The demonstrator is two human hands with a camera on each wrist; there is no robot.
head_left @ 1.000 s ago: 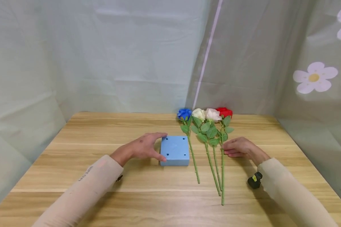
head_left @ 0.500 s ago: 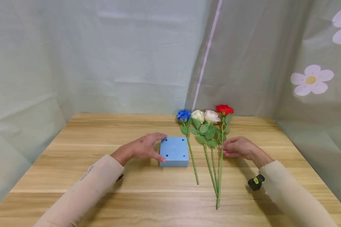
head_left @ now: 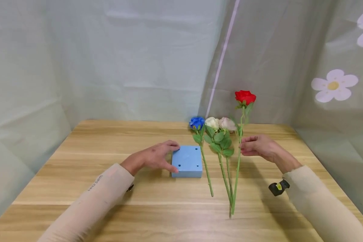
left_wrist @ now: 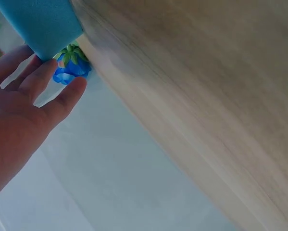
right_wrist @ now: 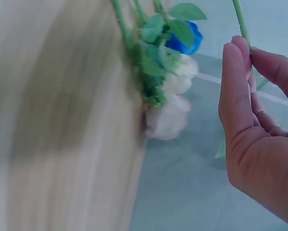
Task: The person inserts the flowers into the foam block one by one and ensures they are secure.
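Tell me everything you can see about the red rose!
The red rose has a layered bloom, green leaves and a long green stem; it may be artificial. In the head view it leans slightly right, bloom higher than the pale pink rose. The right hand pinches its stem. Whether its lower end touches the table is unclear.

Wooden table [head_left: 145,205] with block [head_left: 187,160], three roses [head_left: 219,136]

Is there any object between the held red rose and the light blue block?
Yes, between the light blue block and the red rose lie the blue rose, nearest the block, then the white rose and pale pink rose.
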